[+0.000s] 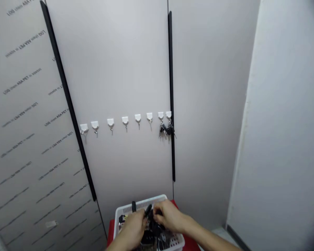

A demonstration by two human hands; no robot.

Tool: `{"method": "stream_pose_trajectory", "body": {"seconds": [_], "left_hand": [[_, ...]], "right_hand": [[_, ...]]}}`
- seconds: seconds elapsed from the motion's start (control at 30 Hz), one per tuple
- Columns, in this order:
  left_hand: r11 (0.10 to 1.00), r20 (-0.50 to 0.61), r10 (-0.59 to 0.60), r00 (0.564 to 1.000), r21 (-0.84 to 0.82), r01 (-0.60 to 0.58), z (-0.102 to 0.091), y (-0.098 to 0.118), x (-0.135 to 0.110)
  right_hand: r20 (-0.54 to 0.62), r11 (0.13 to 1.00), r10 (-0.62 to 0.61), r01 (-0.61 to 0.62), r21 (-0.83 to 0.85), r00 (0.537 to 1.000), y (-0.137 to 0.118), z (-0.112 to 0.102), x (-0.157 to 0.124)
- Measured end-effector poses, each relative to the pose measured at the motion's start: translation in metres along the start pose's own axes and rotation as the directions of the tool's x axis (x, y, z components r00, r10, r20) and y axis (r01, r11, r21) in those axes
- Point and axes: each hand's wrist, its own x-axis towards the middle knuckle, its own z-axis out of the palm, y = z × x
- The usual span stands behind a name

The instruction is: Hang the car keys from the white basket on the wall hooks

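At the far left, a panel (18, 115) printed with repeated lettering meets a slanting black strip (67, 101), beyond which a row of white hooks (125, 120) runs across a plain door. Lower down, a white basket (116, 223) sits on a red surface (110, 232), its contents crowded together, with an upright black handle (134, 206) near its back rim. The left hand (132, 225) reaches over the basket with its fingers bent beside a slim black piece (148, 210); I cannot tell whether they grip it. Next to it, inside the basket and between the two hands, lies a dark bunch (155, 226), with a metallic loop (161, 243) just in front. The bunch looks light and mostly stiff, probably with smooth parts that could slip and catch on their neighbours; a pinch on a bulky black end seems surer than on thin metal. The right hand (170, 216) comes in from the right, thumb and fingers curled against the bunch, though what they close on is hidden. Above, keys (166, 129) hang from the rightmost hooks beside a second black strip (171, 69), and a pale wall (285, 122) stands furthest right.
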Motion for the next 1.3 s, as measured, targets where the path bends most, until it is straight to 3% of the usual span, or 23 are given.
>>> {"method": "stream_pose_trajectory", "body": {"seconds": [0.1,0.17,0.23,0.3,0.33,0.37,0.4,0.47,0.53,0.63,0.8,1.0,1.17,1.3], "left_hand": [[0.981,0.079,-0.044,0.996,0.194,0.028,0.006,0.005,-0.006],[0.966,0.106,-0.037,0.994,0.258,0.009,0.001,0.009,-0.006],[0.957,0.129,-0.042,0.991,0.291,0.003,-0.011,0.013,-0.003],[0.957,0.103,-0.013,0.995,0.291,-0.018,-0.032,0.021,0.007],[0.959,0.061,0.019,0.998,0.28,-0.036,-0.045,0.028,0.014],[0.968,-0.003,0.068,0.998,0.241,-0.065,-0.059,0.036,0.023],[0.978,-0.091,0.096,0.991,0.193,-0.077,-0.074,0.046,0.033],[0.99,-0.273,0.129,0.953,0.091,-0.108,-0.104,0.069,0.056],[0.996,-0.431,0.073,0.9,-0.02,-0.09,-0.127,0.093,0.081],[0.981,-0.571,-0.008,0.821,-0.162,-0.103,-0.145,0.123,0.114],[0.944,-0.554,-0.104,0.826,-0.317,-0.094,-0.145,0.15,0.143],[0.94,-0.573,-0.106,0.813,-0.325,-0.106,-0.155,0.154,0.146],[0.937,-0.589,-0.069,0.805,-0.316,-0.151,-0.175,0.148,0.143],[0.94,-0.61,-0.032,0.792,-0.287,-0.184,-0.195,0.16,0.137]], "right_hand": [[0.017,0.996,-0.04,0.041,-0.074,0.999,0.01,0.013,-0.011],[0.039,0.994,-0.07,0.073,-0.083,0.997,0.011,0.006,-0.012],[-0.037,0.99,-0.121,0.118,-0.072,0.992,0.008,-0.019,-0.008],[-0.258,0.988,-0.154,0.142,-0.067,0.954,-0.001,-0.061,0.001],[-0.417,0.991,-0.136,0.127,-0.051,0.899,-0.006,-0.086,0.007],[-0.58,0.994,-0.11,0.103,-0.045,0.807,-0.011,-0.111,0.012],[-0.723,0.997,-0.079,0.063,-0.048,0.686,-0.017,-0.136,0.019],[-0.849,0.998,-0.031,-0.036,-0.06,0.528,-0.026,-0.175,0.03],[-0.885,0.987,0.025,-0.152,-0.052,0.465,-0.031,-0.199,0.041],[-0.874,0.962,0.112,-0.271,-0.024,0.473,-0.032,-0.208,0.055],[-0.872,0.957,0.153,-0.288,0.015,0.464,-0.026,-0.207,0.066],[-0.911,0.974,0.118,-0.224,0.029,0.395,-0.032,-0.23,0.061],[-0.902,0.984,0.091,-0.178,0.016,0.422,-0.04,-0.249,0.055],[-0.919,0.998,0.03,-0.064,0.006,0.394,-0.054,-0.259,0.055]]}}
